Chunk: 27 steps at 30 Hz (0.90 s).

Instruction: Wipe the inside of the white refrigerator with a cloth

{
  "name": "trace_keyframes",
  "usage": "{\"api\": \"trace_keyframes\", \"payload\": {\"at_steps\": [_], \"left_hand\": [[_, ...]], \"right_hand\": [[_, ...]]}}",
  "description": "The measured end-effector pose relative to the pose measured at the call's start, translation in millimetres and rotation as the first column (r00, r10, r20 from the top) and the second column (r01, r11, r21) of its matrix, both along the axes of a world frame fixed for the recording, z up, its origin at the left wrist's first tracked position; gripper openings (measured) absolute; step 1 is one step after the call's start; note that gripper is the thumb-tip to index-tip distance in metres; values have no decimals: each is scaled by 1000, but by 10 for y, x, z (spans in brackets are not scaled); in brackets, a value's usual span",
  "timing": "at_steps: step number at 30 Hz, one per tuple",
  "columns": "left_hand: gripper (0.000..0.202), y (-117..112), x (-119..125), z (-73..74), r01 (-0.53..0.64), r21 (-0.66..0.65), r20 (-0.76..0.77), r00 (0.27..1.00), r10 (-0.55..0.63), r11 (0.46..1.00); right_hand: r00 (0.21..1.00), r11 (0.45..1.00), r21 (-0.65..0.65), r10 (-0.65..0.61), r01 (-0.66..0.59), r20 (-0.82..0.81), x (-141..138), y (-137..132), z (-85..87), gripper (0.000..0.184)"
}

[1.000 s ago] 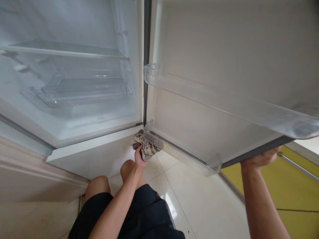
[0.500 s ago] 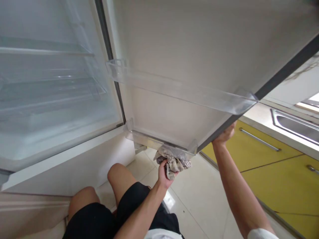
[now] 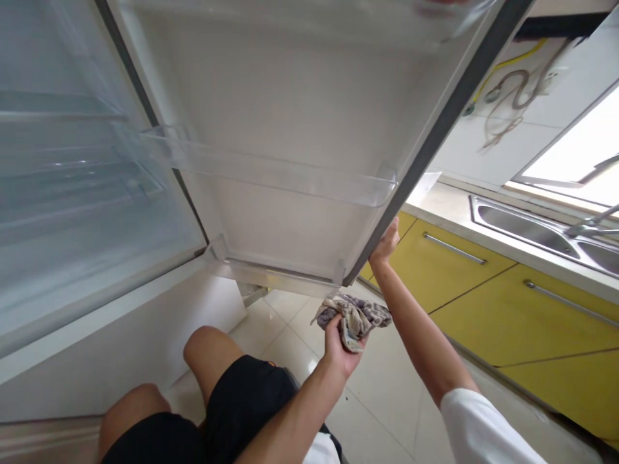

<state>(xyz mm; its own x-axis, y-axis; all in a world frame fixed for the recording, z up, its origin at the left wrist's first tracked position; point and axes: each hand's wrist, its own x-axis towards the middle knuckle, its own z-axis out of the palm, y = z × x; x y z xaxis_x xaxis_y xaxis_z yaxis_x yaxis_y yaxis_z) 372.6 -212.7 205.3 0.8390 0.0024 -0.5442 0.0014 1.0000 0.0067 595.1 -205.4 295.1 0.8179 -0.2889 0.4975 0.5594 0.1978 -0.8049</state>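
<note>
A patterned grey-and-beige cloth [image 3: 358, 314] is bunched up in my left hand [image 3: 341, 349], just below the bottom corner of the open fridge door [image 3: 271, 96]. My right hand [image 3: 385, 245] is at the door's outer edge, low down; the fingers on the door's far side are hidden. Two clear plastic door racks are in full view, one across the middle [image 3: 275, 174] and one at the bottom [image 3: 275, 278]. At the left is the fridge interior [image 3: 72, 258] with glass shelves [image 3: 53, 117].
Yellow cabinets [image 3: 464, 277] with metal handles run along the right. Above them is a counter [image 3: 435, 200] with a steel sink [image 3: 522, 229] and tap [image 3: 597, 222]. Hoses [image 3: 522, 84] hang on the wall. My knees are close to the fridge's white lower front [image 3: 145, 341].
My left hand and the cloth have moved right, out from under the bottom rack. The view has turned right, showing more sink and wall. My right hand stays at the door edge.
</note>
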Motion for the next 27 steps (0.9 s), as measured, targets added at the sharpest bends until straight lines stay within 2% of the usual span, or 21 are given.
{"api": "trace_keyframes", "payload": {"at_steps": [3,6,8,10,12,13,16,20,24,27], "left_hand": [[9,-173,-19,52,127,35,-48,991,-125,991],[20,-247,-45,137,184,84,-62,982,-179,979],[35,-209,-56,223,138,174,-43,990,-132,975],[50,-131,-52,311,51,335,5,998,-56,941],[52,-58,-24,367,-6,461,46,999,-18,887],[50,-34,-1,373,-17,483,45,999,-5,876],[48,-21,78,300,-54,440,-18,997,69,896],[55,-6,66,109,-100,422,-79,986,146,901],[56,155,-202,-30,-97,437,-91,984,151,894],[53,380,-471,-89,-93,492,-93,983,158,866]], "right_hand": [[1000,1000,-13,25,-25,5,-68,-22,11,58],[999,998,-31,54,-53,10,-113,-47,2,57],[998,998,-30,60,-59,12,-120,-58,-13,58],[998,998,-19,68,-68,11,-108,-64,-29,61],[997,997,-5,78,-78,6,-90,-65,-42,62],[997,997,-1,82,-82,4,-82,-66,-47,63],[997,997,-3,82,-82,12,-72,-69,-53,61],[997,997,-9,77,-77,18,-81,-72,-58,59],[998,998,10,66,-66,4,-81,-59,-67,58],[998,997,41,65,-66,6,-65,-44,-65,60]]}}
